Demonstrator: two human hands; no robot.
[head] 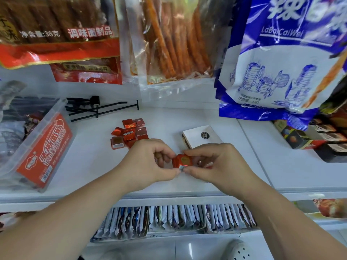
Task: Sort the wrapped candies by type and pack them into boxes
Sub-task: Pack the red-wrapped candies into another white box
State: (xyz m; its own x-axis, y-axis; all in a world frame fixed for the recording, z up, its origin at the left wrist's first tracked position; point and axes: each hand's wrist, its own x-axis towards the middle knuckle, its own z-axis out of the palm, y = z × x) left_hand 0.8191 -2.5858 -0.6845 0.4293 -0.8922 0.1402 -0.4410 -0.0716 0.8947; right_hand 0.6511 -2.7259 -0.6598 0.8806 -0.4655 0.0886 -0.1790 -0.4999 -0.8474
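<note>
A small red foil-wrapped candy (181,160) is pinched between both hands above the white shelf (90,166). My left hand (150,162) grips its left side with thumb and fingers. My right hand (212,164) pinches its right side, and more red wrapping shows under those fingers. Several loose red wrapped candies (129,133) lie in a cluster behind my left hand. A small white box (201,136) with a round dark sticker lies just behind my right hand, its left end showing a dark opening.
A clear plastic tub with a red label (43,149) leans at the left. Black display hooks (97,108) lie at the back. Hanging snack bags (169,38) and blue-white bags (281,59) crowd overhead. Dark boxes (319,139) sit at the right. Packets (169,220) fill the lower shelf.
</note>
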